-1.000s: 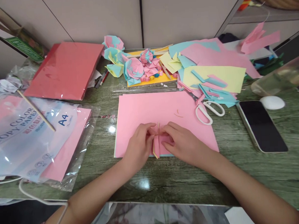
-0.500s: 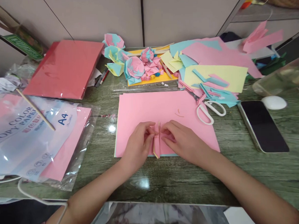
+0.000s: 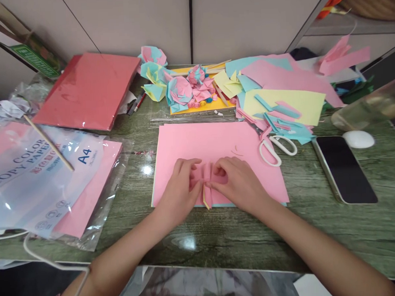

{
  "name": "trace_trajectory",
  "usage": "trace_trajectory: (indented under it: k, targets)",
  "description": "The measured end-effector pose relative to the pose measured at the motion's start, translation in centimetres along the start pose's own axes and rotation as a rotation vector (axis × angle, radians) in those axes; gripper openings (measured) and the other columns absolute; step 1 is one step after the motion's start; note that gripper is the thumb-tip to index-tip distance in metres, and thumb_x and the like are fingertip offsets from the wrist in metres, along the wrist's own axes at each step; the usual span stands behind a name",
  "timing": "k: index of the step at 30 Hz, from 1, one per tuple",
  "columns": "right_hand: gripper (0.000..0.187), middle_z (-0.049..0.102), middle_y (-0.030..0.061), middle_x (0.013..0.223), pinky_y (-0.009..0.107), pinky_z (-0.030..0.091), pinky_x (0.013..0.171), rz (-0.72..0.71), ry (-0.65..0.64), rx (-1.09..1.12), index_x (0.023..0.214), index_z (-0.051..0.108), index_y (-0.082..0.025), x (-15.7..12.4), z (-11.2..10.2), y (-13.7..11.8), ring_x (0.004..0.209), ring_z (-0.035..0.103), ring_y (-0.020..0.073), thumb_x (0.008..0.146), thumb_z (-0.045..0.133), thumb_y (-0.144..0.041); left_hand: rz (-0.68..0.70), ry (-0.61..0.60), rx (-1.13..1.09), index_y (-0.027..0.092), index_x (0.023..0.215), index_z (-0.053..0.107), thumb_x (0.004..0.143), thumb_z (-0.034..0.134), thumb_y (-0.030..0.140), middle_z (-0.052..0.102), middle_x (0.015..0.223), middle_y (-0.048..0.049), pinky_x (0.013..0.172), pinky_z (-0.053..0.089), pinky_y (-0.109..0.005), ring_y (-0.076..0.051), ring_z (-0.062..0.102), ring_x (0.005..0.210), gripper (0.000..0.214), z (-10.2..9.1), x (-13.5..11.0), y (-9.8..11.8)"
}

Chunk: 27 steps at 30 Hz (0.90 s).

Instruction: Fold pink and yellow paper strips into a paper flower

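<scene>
Green woodgrain desk (image 3: pixel 367 228); left hand (image 3: pixel 180 193), right hand (image 3: pixel 240 185) pinch pleated pink paper (image 3: pixel 206 182).

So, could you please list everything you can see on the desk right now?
folded paper piece: one, pink with a yellow layer, pinched between both hands
pink sheet: one, under the hands
scissors: one, white handles, right of the sheet
phone: one, black, right
paper flowers: several, pink, blue, yellow, at the back
loose sheets and strips: many, mixed colours, back right
red paper pack: one, back left
copy paper pack: one, pink, left
wooden stick: one, on that pack
left hand: one, grip on the piece
right hand: one, likewise
</scene>
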State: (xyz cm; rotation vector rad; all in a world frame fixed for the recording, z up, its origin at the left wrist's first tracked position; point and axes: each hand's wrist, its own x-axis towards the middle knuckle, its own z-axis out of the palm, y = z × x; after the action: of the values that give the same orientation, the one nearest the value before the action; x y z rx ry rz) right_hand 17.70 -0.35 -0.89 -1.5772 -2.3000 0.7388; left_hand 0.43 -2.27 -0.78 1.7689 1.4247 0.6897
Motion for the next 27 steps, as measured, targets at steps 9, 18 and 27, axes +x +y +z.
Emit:
trace_trajectory:
  k: [9,18,27]
  targets:
    - [0.061,0.051,0.0084,0.105,0.041,0.035,0.080,0.012,0.077,-0.065,0.123,0.040,-0.025,0.0,-0.1,0.3,0.098,0.045,0.0267,0.070,0.063,-0.046,0.047,-0.116,0.154,0.017,0.113,0.043,0.078,0.052,0.021,0.055,0.091,-0.0051,0.078,0.044,-0.037,-0.019,0.051,0.086,0.037,0.0,-0.2,0.4]
    - [0.037,0.041,0.0050,0.129,0.045,0.029,0.092,-0.127,0.055,-0.084,0.107,0.053,-0.029,0.2,-0.4,0.5,0.119,0.030,0.0269,0.073,0.061,-0.044,-0.025,-0.090,0.212,0.017,0.109,0.046,0.075,0.054,0.021,0.056,0.080,-0.0024,0.069,0.043,-0.033,-0.019,0.050,0.078,0.035,0.7,0.0,0.8]
    - [0.036,0.059,-0.0006,0.095,0.037,0.032,0.082,-0.131,0.046,0.096,0.089,0.049,-0.023,0.9,-0.1,0.9,0.094,0.043,0.0207,0.064,0.070,-0.039,-0.022,-0.099,0.223,0.016,0.097,0.056,0.074,0.055,0.023,0.060,0.082,-0.0034,0.074,0.044,-0.034,-0.019,0.052,0.081,0.023,0.6,0.1,0.9]
